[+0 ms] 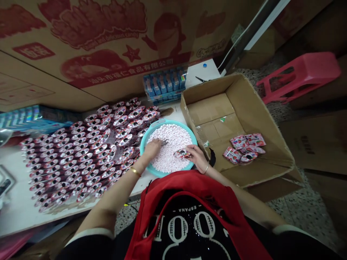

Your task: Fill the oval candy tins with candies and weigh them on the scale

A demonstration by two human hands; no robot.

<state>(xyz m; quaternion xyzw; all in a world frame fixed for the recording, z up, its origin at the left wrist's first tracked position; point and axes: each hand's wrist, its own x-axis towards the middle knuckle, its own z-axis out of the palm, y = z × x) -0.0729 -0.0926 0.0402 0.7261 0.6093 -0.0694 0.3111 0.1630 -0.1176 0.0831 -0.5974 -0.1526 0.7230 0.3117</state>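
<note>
A turquoise basin holds a heap of small pale pink-white candies. My left hand reaches over the basin's left side, its fingers closed on a small grey metallic tool that touches the candies; its exact shape is unclear. Above the basin's right side, my right hand grips a small printed candy box between thumb and fingers. That box has red and white print. Many similar boxes stand upright in tight rows left of the basin, with dark openings facing up.
To the right stands an open cardboard carton with several printed packs inside. Blue display packs sit behind the basin, near scissors and a blue cap. A pink stool is farther right. Large printed cartons wall the back.
</note>
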